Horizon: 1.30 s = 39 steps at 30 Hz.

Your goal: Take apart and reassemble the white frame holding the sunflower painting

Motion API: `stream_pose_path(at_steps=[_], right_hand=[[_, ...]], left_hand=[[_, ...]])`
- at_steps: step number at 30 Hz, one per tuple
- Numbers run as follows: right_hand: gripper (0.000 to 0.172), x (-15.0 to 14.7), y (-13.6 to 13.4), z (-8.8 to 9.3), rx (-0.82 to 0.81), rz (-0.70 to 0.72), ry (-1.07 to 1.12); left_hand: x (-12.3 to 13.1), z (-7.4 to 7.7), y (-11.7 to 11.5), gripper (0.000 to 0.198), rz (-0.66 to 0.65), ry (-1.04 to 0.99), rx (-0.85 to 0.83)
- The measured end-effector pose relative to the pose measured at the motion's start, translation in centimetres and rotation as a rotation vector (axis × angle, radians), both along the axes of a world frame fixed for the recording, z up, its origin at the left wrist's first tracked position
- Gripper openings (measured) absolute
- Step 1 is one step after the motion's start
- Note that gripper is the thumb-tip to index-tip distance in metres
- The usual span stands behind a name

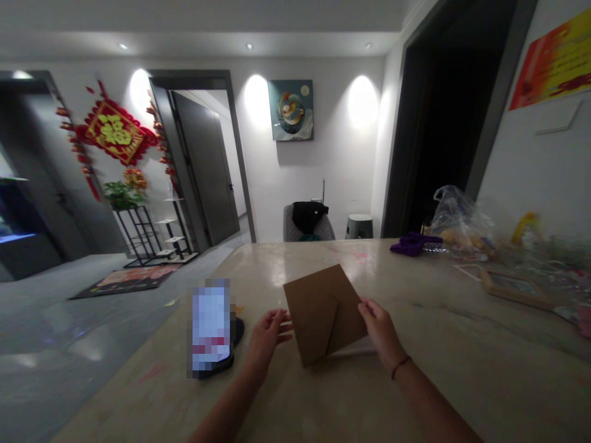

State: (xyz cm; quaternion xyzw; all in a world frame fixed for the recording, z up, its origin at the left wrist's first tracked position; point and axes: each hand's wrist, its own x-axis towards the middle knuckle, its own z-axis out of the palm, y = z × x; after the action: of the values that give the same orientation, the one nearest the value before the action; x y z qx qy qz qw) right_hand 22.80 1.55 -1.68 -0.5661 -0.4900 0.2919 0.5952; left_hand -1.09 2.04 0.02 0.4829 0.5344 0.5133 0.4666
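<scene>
A brown square backing board (pixel 318 320) with a narrow stand flap on its face is held tilted above the marble-patterned table (pixel 443 381). My right hand (pixel 381 326) pinches its right edge between thumb and fingers. At the board's left edge is my left hand (pixel 272 332), its fingers apart; whether the fingertips touch the edge is hard to tell. A whitish strip shows under the board's lower right side. To the left of my left hand, a phone with a lit, blurred-out screen (pixel 211 326) rests on a dark stand.
Along the table's right side lie a wooden frame (pixel 517 289), a purple cloth (pixel 413 244), a clear plastic bag (pixel 462 224) and blurred small items. Beyond the far edge stand a chair with a black garment (pixel 309 216) and a stool (pixel 359 226).
</scene>
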Motion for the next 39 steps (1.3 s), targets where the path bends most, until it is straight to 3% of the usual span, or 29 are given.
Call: stream_pose_path(at_steps=[4, 7, 10, 14, 18, 21, 24, 26, 28, 32, 36, 39], right_hand=[[0.046, 5.0, 0.4, 0.6, -0.037, -0.252, -0.066], [0.046, 8.6, -0.1, 1.1, -0.186, -0.465, -0.212], [0.045, 11.1, -0.9, 1.3, -0.368, -0.572, -0.311], [0.045, 12.8, -1.4, 1.2, -0.520, -0.559, -0.376], [0.046, 13.0, -1.4, 0.7, -0.578, -0.522, -0.479], [0.044, 12.4, -1.4, 0.5, -0.570, -0.570, -0.591], [0.042, 10.6, -1.1, 0.7, -0.462, -0.653, -0.830], [0.038, 8.7, -0.9, 1.1, -0.331, -0.570, -0.938], [0.034, 6.3, -0.8, 1.5, -0.192, -0.386, -1.012], [0.029, 1.7, -1.2, 1.5, -0.075, -0.074, -1.062], [0.032, -0.4, -1.6, 0.4, -0.095, 0.029, -1.129], [0.036, -0.7, -1.6, -0.1, -0.105, 0.053, -1.129]], left_hand=[[0.4, -0.5, -0.3, 0.030, -0.001, 0.431, 0.143], [0.8, -0.9, -0.8, 0.029, -0.033, 0.760, 0.206], [1.0, -0.8, -1.2, 0.033, -0.059, 0.942, 0.177], [0.8, -0.3, -1.3, 0.034, -0.065, 1.025, 0.121], [0.6, -0.1, -1.3, 0.028, -0.052, 0.973, 0.093], [0.9, -0.1, -1.5, 0.030, -0.054, 0.944, 0.084], [1.2, -0.1, -1.6, 0.031, -0.057, 0.955, 0.090], [1.3, -0.2, -1.7, 0.027, -0.062, 0.953, 0.084], [1.3, -0.1, -1.7, 0.025, -0.065, 0.951, 0.064], [1.1, 0.0, -1.7, 0.025, -0.061, 0.968, 0.062], [0.8, -0.3, -1.5, 0.022, -0.076, 0.954, 0.079], [0.8, -0.5, -1.5, 0.037, -0.095, 0.988, 0.161]])
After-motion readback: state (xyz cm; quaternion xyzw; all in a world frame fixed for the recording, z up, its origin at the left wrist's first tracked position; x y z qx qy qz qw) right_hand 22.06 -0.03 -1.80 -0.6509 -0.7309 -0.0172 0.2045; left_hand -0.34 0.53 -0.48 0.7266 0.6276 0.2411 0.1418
